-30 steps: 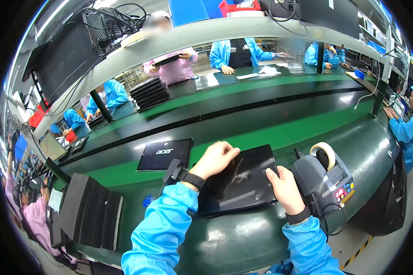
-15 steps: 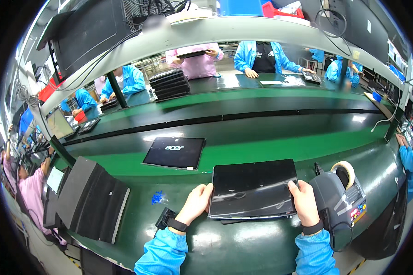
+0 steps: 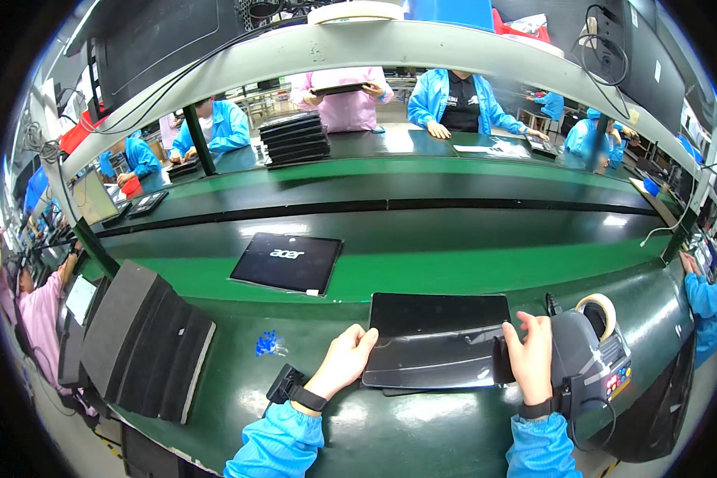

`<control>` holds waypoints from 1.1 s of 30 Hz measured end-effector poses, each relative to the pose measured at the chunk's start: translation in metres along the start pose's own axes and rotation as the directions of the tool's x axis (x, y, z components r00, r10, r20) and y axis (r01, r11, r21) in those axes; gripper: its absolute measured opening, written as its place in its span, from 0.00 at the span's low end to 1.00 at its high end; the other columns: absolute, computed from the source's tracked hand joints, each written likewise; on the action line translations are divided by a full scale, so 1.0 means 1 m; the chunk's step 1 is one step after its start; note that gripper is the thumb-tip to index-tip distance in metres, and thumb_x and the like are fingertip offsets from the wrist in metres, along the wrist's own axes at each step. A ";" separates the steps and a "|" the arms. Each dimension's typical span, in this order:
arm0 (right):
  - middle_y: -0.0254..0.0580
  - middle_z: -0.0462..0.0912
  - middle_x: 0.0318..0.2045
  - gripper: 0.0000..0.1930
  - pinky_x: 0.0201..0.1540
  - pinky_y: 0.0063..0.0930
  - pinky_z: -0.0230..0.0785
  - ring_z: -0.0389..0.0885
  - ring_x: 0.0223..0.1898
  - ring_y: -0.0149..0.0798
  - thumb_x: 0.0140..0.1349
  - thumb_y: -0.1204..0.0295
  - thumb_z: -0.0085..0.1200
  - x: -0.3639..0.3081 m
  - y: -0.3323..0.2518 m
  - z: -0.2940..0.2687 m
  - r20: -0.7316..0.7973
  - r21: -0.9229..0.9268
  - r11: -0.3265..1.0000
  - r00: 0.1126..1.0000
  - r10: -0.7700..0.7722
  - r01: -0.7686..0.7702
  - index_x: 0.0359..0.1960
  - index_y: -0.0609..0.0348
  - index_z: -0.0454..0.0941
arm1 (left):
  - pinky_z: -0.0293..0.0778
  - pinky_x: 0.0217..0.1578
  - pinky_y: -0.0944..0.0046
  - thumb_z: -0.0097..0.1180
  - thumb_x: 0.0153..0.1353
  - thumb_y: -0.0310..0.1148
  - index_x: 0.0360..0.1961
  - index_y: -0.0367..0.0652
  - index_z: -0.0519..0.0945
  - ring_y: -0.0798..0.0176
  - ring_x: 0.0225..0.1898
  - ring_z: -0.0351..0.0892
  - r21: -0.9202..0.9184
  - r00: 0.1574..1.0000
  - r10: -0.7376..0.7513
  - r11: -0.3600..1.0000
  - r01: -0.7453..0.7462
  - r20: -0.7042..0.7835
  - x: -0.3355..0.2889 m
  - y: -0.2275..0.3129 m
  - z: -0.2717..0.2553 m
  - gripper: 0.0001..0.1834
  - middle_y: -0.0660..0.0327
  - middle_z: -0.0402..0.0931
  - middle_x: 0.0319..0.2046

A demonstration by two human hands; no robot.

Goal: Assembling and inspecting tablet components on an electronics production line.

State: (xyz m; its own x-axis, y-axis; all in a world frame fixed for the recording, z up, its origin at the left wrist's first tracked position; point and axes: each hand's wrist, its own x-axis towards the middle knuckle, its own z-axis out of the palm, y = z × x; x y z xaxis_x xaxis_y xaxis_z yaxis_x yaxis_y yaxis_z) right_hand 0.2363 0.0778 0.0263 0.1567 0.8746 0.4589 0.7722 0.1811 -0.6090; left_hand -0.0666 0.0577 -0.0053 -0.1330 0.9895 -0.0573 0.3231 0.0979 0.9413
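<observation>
A glossy black tablet [image 3: 438, 315] is in front of me, its lower part under a clear film [image 3: 422, 362] with bright streaks. My left hand [image 3: 344, 362] is closed on the tablet's left edge, thumb along the side. At the right edge is my right hand [image 3: 532, 358], thumb and forefinger apart, the thumb tip by the film's edge; whether it touches the film I cannot tell. Under the tablet's near edge a dark flat piece [image 3: 398, 391] peeks out. Farther off, a second tablet [image 3: 283, 264] with a lit screen lies on the green strip.
Black foam slabs [image 3: 147, 346] lean in a row at left, near some small blue bits [image 3: 268, 343]. A grey label printer [image 3: 585, 358] and a tape roll [image 3: 599, 312] stand beside my right hand. Across the bench are stacked black trays [image 3: 295, 139] and several co-workers.
My right hand has loosened from the tablet's right edge, its forefinger now lifted away from the thumb. My left hand keeps its hold. The view has shifted slightly.
</observation>
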 end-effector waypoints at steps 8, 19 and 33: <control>0.52 0.77 0.32 0.20 0.37 0.39 0.70 0.78 0.34 0.49 0.55 0.59 0.60 -0.005 0.011 0.031 0.070 0.054 0.998 0.997 0.013 -0.016 0.38 0.67 0.77 | 0.64 0.21 0.61 0.55 0.61 0.39 0.20 0.33 0.70 0.70 0.20 0.64 0.293 0.986 0.116 0.953 -0.077 -0.121 -0.018 0.010 -0.015 0.20 0.57 0.68 0.14; 0.31 0.75 0.27 0.17 0.30 0.21 0.66 0.71 0.27 0.25 0.61 0.63 0.57 0.009 -0.002 -0.003 0.258 0.540 0.777 0.942 0.214 -0.324 0.41 0.65 0.71 | 0.49 0.16 0.74 0.49 0.67 0.38 0.21 0.46 0.61 0.81 0.18 0.54 -0.044 0.965 0.260 0.965 -0.258 0.040 -0.009 0.034 -0.018 0.18 0.74 0.57 0.16; 0.33 0.78 0.34 0.12 0.40 0.22 0.70 0.75 0.34 0.26 0.57 0.80 0.56 0.008 -0.008 0.003 0.090 0.838 0.509 0.970 0.226 -0.197 0.42 0.63 0.72 | 0.66 0.50 0.66 0.57 0.59 0.30 0.56 0.35 0.66 0.67 0.49 0.67 -0.271 0.940 0.340 0.906 -0.325 0.011 -0.007 0.058 -0.025 0.26 0.58 0.69 0.50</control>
State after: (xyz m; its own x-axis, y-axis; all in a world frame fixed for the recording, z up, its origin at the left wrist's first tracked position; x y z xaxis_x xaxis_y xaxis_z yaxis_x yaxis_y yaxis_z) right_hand 0.2298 0.0842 0.0329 0.2713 0.9297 0.2490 -0.1536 0.2972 -0.9424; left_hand -0.0700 0.0543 0.0578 -0.0045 0.9649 0.2627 0.0816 -0.2615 0.9617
